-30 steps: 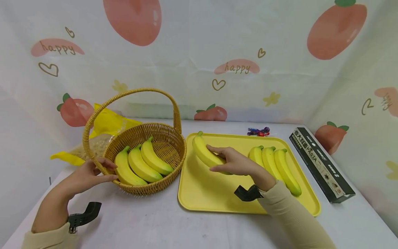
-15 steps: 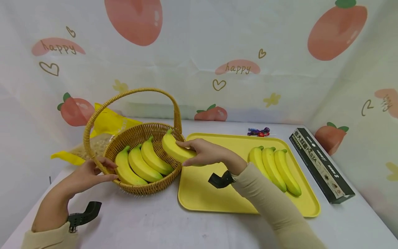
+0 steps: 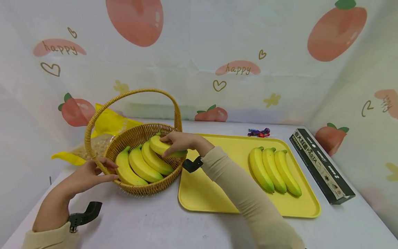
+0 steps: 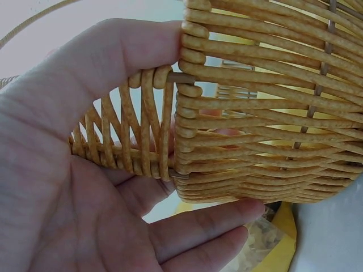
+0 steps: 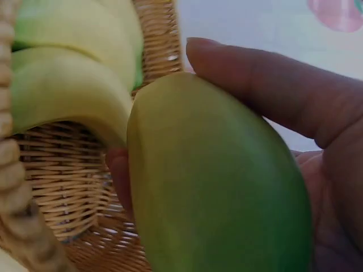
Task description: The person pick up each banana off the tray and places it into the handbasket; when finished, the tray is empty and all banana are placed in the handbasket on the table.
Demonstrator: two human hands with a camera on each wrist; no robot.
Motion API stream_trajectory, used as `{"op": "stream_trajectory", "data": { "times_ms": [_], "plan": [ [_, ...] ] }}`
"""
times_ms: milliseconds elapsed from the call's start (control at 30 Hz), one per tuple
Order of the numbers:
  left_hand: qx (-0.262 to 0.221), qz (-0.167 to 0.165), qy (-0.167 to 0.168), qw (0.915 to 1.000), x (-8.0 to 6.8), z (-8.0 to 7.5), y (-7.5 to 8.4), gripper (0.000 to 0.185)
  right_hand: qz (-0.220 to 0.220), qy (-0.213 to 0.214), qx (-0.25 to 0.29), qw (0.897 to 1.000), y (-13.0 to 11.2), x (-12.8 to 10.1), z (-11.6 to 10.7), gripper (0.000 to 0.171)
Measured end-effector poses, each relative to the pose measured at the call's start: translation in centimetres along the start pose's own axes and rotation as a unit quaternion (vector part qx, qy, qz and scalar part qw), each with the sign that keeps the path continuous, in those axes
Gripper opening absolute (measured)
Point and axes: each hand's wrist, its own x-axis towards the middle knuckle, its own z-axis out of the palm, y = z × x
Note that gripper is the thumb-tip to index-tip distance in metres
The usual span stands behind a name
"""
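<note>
A wicker basket (image 3: 155, 186) with a tall handle stands left of a yellow tray (image 3: 205, 193). Three bananas (image 3: 140, 166) lie inside it. My right hand (image 3: 177, 141) reaches over the basket's right rim and grips a fourth banana (image 3: 159, 146) above the others; the right wrist view shows this banana (image 5: 215, 187) filling my palm with the basket weave (image 5: 62, 198) behind. My left hand (image 3: 93, 171) holds the basket's left rim, thumb over the edge, and the left wrist view shows the rim (image 4: 187, 73) against my palm (image 4: 68, 187). Three more bananas (image 3: 275, 169) lie on the tray's right side.
A yellow bag (image 3: 105, 124) with pale contents lies behind the basket. A dark pasta box (image 3: 321, 164) sits right of the tray, and wrapped candies (image 3: 258, 131) lie behind it. A printed cloth backdrop closes in the table on three sides.
My right hand has carried a banana leftwards from the tray to above the bananas in the basket. The left hand has stayed on the basket rim.
</note>
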Motion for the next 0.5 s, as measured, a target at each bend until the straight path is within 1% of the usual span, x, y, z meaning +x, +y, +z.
{"op": "stream_trajectory", "data": {
  "times_ms": [133, 233, 367, 500],
  "plan": [
    [-0.006, 0.001, -0.001, 1.0, 0.0, -0.1, 0.0, 0.039, 0.027, -0.005, -0.006, 1.0, 0.4, 1.4, 0.3, 0.072],
    [-0.007, 0.002, 0.001, 1.0, 0.0, -0.1, 0.0, 0.039, 0.037, -0.009, -0.001, 0.999, 0.5, 1.8, 0.5, 0.072],
    [-0.007, 0.001, -0.001, 1.0, 0.1, 0.1, 0.0, 0.039, 0.031, -0.006, -0.006, 0.999, 0.4, 1.8, 0.5, 0.071],
    [-0.01, 0.003, 0.0, 0.9999, 0.1, 0.0, 0.0, 0.038, 0.019, 0.0, -0.019, 1.0, -0.5, 1.8, 0.3, 0.071]
  ]
}}
